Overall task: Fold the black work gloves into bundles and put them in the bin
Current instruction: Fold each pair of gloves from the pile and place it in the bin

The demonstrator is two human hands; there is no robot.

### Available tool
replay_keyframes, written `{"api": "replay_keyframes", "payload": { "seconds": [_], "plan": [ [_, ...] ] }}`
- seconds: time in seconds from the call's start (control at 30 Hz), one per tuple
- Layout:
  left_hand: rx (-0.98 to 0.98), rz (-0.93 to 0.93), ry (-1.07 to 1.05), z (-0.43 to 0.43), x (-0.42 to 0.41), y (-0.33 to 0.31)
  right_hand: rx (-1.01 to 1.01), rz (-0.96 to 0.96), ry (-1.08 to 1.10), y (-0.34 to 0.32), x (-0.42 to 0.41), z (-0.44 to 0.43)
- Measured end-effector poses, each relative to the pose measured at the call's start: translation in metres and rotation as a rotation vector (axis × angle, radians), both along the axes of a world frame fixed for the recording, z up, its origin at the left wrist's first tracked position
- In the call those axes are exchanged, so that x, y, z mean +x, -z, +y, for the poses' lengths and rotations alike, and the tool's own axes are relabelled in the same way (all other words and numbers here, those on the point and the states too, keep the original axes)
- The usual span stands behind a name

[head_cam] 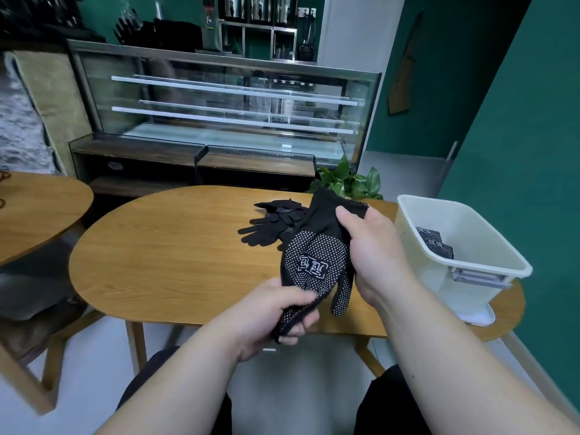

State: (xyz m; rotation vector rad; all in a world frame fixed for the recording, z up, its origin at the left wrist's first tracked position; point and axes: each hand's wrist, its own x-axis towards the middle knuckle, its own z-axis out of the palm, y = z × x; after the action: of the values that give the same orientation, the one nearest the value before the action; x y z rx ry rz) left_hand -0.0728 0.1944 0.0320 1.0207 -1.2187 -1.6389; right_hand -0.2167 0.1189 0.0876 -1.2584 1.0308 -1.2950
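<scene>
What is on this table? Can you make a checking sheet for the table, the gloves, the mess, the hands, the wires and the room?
Surface: oval wooden table.
Job's things: dotted black glove held above the table; loose gloves piled behind it; folded bundle inside the white bin at the right.
Clutter: leafy plant by the far edge.
Grippers: left hand grips the glove's lower end; right hand grips its upper end.
Cables: nothing seen.
Surroundings: glass display case, green walls, second table at left.

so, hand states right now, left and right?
Left hand: closed, gripping the finger end of the black glove.
Right hand: closed, pinching the cuff end of the same glove.
</scene>
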Motion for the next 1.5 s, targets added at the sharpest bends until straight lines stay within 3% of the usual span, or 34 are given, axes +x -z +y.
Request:
{"api": "replay_keyframes", "payload": {
  "seconds": [0.13, 0.23, 0.4, 0.6, 0.73, 0.8, 0.87, 1.0, 1.07, 1.27, 1.4, 1.5],
  "plan": [
    [-0.132, -0.315, -0.05, 0.0, -0.009, 0.001, -0.002, 0.014, 0.05, 0.008, -0.004, 0.0],
    [-0.08, -0.38, -0.048, 0.002, -0.016, 0.01, -0.014, -0.004, 0.157, 0.013, -0.009, -0.004],
    [0.018, -0.381, -0.063, 0.005, -0.018, 0.022, -0.052, 0.057, 0.265, 0.007, -0.022, -0.02],
    [-0.013, -0.313, -0.077, 0.001, -0.03, 0.017, -0.117, 0.204, 0.268, 0.006, -0.024, -0.022],
    [0.001, -0.32, -0.077, 0.0, -0.03, 0.021, -0.117, 0.126, 0.27, 0.0, -0.029, -0.025],
    [0.003, -0.328, -0.045, -0.001, -0.026, 0.02, -0.118, 0.196, 0.219, 0.0, -0.028, -0.022],
    [-0.026, -0.323, -0.013, -0.003, -0.021, 0.017, -0.117, 0.251, 0.07, 0.002, -0.024, -0.018],
    [-0.143, -0.249, 0.009, -0.011, -0.003, 0.009, -0.125, 0.179, -0.102, 0.001, -0.018, -0.009],
    [-0.161, -0.132, -0.044, -0.016, 0.006, 0.008, -0.134, 0.172, -0.125, 0.0, -0.016, -0.006],
    [-0.384, -0.084, -0.021, -0.022, 0.026, -0.004, -0.11, 0.16, -0.091, -0.003, -0.015, -0.004],
    [-0.339, -0.038, 0.14, -0.023, 0.036, -0.02, -0.123, 0.171, -0.085, -0.007, -0.015, -0.002],
    [-0.335, -0.09, 0.023, -0.022, 0.029, -0.043, -0.167, 0.251, -0.083, -0.012, -0.012, 0.003]
  ]
}}
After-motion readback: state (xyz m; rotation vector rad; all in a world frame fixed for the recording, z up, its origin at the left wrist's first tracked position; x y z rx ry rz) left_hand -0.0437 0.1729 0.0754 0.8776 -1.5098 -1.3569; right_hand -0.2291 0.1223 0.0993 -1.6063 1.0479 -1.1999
